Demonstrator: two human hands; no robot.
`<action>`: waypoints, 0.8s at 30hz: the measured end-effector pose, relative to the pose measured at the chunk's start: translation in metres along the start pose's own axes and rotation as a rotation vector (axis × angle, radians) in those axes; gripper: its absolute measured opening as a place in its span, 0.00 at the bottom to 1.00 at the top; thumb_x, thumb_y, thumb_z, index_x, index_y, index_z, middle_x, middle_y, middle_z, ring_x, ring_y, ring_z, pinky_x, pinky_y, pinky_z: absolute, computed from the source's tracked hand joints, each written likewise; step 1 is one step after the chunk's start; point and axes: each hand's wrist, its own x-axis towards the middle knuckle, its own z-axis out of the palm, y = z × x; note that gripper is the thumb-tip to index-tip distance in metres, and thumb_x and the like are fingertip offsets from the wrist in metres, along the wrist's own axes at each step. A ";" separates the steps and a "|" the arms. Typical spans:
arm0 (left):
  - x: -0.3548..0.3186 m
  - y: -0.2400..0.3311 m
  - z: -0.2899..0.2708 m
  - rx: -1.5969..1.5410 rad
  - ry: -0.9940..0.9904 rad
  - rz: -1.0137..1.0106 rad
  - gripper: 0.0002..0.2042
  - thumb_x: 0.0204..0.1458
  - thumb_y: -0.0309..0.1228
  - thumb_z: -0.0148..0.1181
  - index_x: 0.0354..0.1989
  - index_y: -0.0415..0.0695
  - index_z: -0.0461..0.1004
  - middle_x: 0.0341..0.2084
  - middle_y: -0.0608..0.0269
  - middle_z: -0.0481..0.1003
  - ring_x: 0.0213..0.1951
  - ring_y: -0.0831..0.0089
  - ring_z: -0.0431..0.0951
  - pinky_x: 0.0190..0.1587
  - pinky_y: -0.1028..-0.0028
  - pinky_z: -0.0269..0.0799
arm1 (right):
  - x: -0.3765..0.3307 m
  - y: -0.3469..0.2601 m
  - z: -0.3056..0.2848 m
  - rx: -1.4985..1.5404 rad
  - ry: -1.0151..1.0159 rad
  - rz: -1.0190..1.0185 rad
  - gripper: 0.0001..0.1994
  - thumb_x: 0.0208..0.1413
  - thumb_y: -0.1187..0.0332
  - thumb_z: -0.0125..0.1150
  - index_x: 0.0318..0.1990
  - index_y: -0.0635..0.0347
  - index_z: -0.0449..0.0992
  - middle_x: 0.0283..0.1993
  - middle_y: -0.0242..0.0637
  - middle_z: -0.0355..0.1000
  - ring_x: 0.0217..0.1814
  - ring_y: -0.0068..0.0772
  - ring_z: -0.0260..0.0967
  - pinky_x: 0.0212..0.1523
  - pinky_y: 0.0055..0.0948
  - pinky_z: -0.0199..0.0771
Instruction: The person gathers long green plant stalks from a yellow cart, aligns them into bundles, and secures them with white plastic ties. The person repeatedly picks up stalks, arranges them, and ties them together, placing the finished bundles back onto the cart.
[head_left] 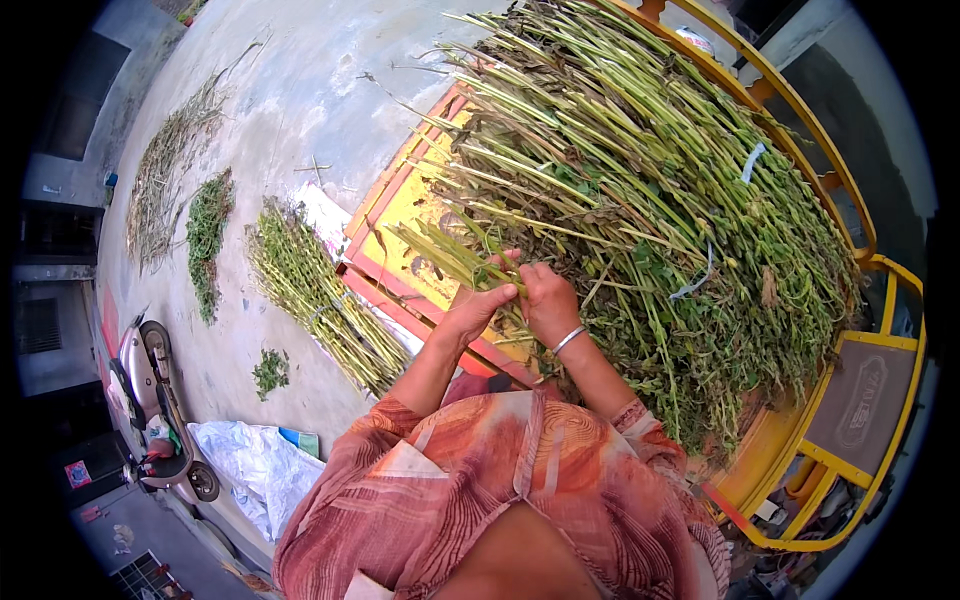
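Observation:
In front of my chest, my left hand (483, 309) and my right hand (548, 304) are close together, both closed around a small bunch of cut green stalks (445, 254). The stalk ends point away to the upper left, over the yellow cart bed (415, 200). A silvery bangle (568, 340) circles my right wrist. Just beyond and to the right of my hands lies a large heap of long cut stalks (610, 190), leafy and podded toward the right. Pale strips (697, 275) tie parts of it. My fingers hide where the small bunch is gripped.
Yellow rails (815, 180) edge the cart on the far right. On the concrete floor to the left lie a bundle of stalks (318, 300), loose green plants (207, 240) and dry stems (165, 170). A white plastic sheet (255, 470) and a parked scooter (160, 410) are at lower left.

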 end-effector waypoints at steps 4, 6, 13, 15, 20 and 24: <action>-0.003 -0.002 0.022 0.034 0.092 0.023 0.18 0.50 0.28 0.62 0.49 0.40 0.70 0.47 0.66 0.70 0.51 0.74 0.67 0.53 0.73 0.63 | -0.005 -0.003 -0.027 0.001 -0.039 0.005 0.09 0.45 0.76 0.54 0.37 0.65 0.70 0.30 0.46 0.65 0.31 0.50 0.70 0.31 0.42 0.72; -0.003 0.000 0.040 0.128 0.088 0.153 0.11 0.53 0.28 0.59 0.43 0.40 0.74 0.48 0.65 0.71 0.49 0.76 0.69 0.51 0.76 0.63 | -0.013 0.003 -0.039 0.009 -0.005 -0.018 0.09 0.46 0.76 0.54 0.37 0.65 0.68 0.32 0.47 0.65 0.32 0.50 0.70 0.31 0.42 0.72; -0.006 0.013 0.088 0.058 -0.172 0.103 0.12 0.59 0.37 0.51 0.40 0.41 0.72 0.53 0.56 0.68 0.54 0.64 0.68 0.58 0.62 0.61 | -0.052 -0.008 -0.092 -0.096 0.192 0.079 0.16 0.41 0.69 0.65 0.36 0.63 0.66 0.33 0.44 0.63 0.36 0.45 0.69 0.33 0.38 0.73; -0.006 0.015 0.090 0.032 -0.166 0.105 0.12 0.60 0.40 0.48 0.39 0.44 0.71 0.48 0.56 0.72 0.53 0.61 0.69 0.58 0.58 0.61 | -0.074 -0.010 -0.119 -0.089 0.144 0.124 0.30 0.32 0.62 0.73 0.44 0.62 0.66 0.40 0.44 0.63 0.46 0.44 0.65 0.43 0.36 0.70; -0.016 0.022 0.124 0.001 -0.191 0.282 0.12 0.59 0.42 0.47 0.33 0.46 0.67 0.31 0.63 0.70 0.47 0.59 0.71 0.58 0.56 0.60 | -0.165 0.022 -0.110 -0.067 0.379 0.102 0.53 0.27 0.49 0.75 0.64 0.57 0.53 0.59 0.48 0.55 0.61 0.49 0.53 0.58 0.43 0.56; -0.031 0.044 0.192 0.031 -0.248 0.440 0.14 0.57 0.44 0.50 0.32 0.46 0.64 0.26 0.65 0.66 0.40 0.62 0.70 0.52 0.60 0.63 | -0.252 0.046 -0.071 -0.155 0.580 0.388 0.51 0.31 0.47 0.73 0.65 0.54 0.52 0.64 0.46 0.47 0.66 0.48 0.45 0.60 0.46 0.49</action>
